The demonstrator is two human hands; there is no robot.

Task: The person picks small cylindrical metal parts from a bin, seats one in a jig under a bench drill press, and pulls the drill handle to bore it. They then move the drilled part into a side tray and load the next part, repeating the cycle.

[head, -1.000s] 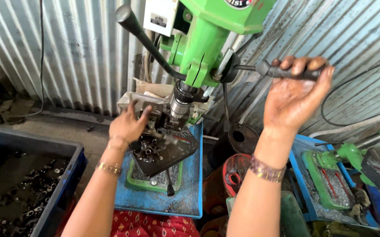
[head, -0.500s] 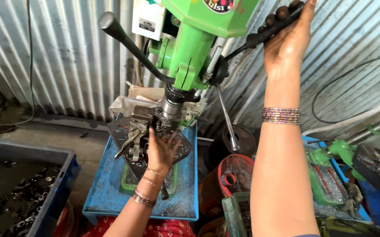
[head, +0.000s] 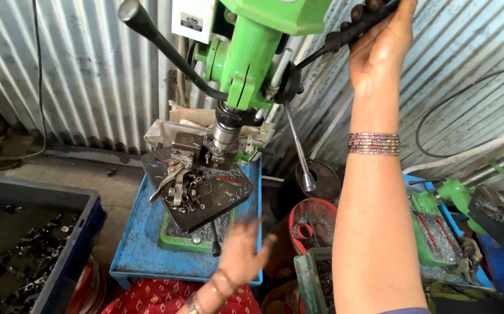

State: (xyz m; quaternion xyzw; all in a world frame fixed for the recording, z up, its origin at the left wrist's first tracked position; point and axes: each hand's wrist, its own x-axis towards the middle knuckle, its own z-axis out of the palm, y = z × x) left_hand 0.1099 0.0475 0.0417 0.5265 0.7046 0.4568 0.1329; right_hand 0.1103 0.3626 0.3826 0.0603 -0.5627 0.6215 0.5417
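Right hand [head: 380,49]: raised high, fingers wrapped closed around the black grip of the feed handle [head: 363,24] of the green drill press [head: 252,52]; wrist carries a stack of thin bangles [head: 374,143].

Left hand [head: 241,251]: low, in front of the press, blurred; fingers spread loosely, palm down, holding nothing; it hovers over the front edge of the blue tray [head: 141,238], apart from the plate above it. Bangles at the wrist.

Feed handles: a second black-knobbed lever [head: 147,29] points up to the left; a third, a bare metal rod [head: 298,151], hangs down to the right.

Chuck [head: 225,131]: steel, pointing down, just above the clamp fixture [head: 176,174].

Dark drill table plate [head: 205,192]: tilted corner-on, strewn with metal chips and small parts; sits on a green base inside the blue tray.

Dark blue crate [head: 60,238]: left, on the floor, small metal pieces inside.

Red round container [head: 313,224]: right of the tray, near the person's right forearm.

Second green machine [head: 444,209]: far right, on another blue tray.

Backdrop: corrugated metal wall [head: 89,87].

Red patterned cloth [head: 159,296]: bottom edge.
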